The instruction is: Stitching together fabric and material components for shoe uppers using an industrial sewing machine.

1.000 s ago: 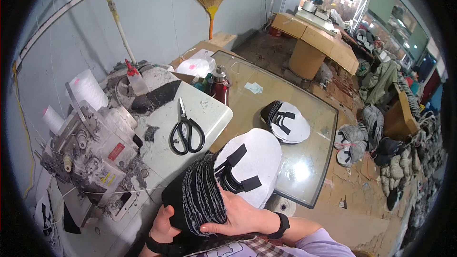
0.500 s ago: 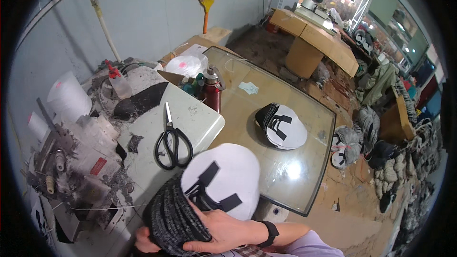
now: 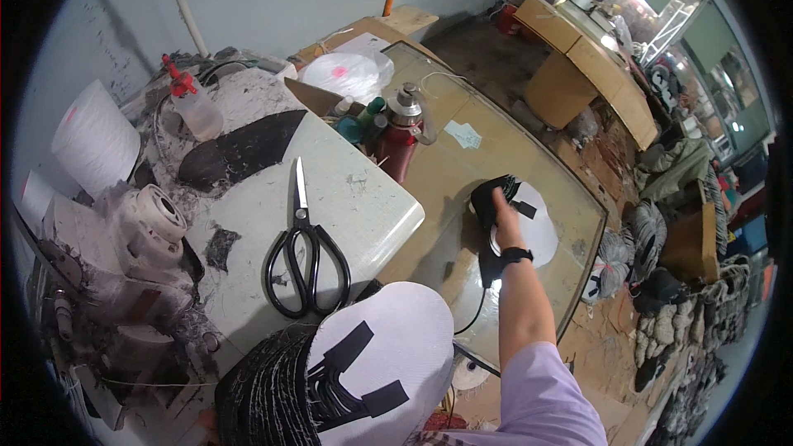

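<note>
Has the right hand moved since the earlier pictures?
Yes: the right hand went forward from the large stack, over the glass panel, to the small stack.

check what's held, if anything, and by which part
Right hand at the black end of the smaller stack, grip unclear; left hand mostly hidden, hold unclear.

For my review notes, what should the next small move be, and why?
Probably secure the smaller stack with the right hand and lift it slightly: the hand is at that stack's dark side, and the stack rests on the glass tabletop.
</note>
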A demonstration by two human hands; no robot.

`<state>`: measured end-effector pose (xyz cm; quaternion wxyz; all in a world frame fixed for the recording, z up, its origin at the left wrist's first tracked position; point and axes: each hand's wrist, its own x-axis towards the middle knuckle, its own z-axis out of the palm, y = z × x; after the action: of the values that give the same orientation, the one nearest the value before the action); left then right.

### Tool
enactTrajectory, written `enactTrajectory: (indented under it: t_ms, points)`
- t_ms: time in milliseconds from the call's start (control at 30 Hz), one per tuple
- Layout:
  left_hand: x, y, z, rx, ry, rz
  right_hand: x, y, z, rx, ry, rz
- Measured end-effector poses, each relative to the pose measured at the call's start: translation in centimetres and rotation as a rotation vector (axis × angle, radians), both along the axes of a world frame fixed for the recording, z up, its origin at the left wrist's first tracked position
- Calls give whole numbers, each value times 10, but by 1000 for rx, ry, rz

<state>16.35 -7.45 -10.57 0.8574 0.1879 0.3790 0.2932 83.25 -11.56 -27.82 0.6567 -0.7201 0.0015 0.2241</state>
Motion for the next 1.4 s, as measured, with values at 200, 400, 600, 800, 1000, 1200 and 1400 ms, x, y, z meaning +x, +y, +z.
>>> enactTrajectory:
  t_ms: [200,400,600,800,1000,1200,1400]
  points:
    - [-1,-3,-15,23,-39,1,-61,-19,-6,-336,-181,406]
    - [10,5,-29,127,-114,-56,-124,-83,88,151,-8,289]
    - [41,5,-22,115,-301,55,-112,-194,225,1274,110,401]
    - [21,-40,17,246,-495,-77,-210,-231,313,1247,-72,546]
    - [-73,-91,20,-40,-829,116,-405,-153,318,213,-275,1398]
    - [-174,-154,-40,136,-846,368,-563,-91,286,436,-68,2271]
    - [-248,-214,-18,178,-125,501,-651,-66,262,96,518,2163]
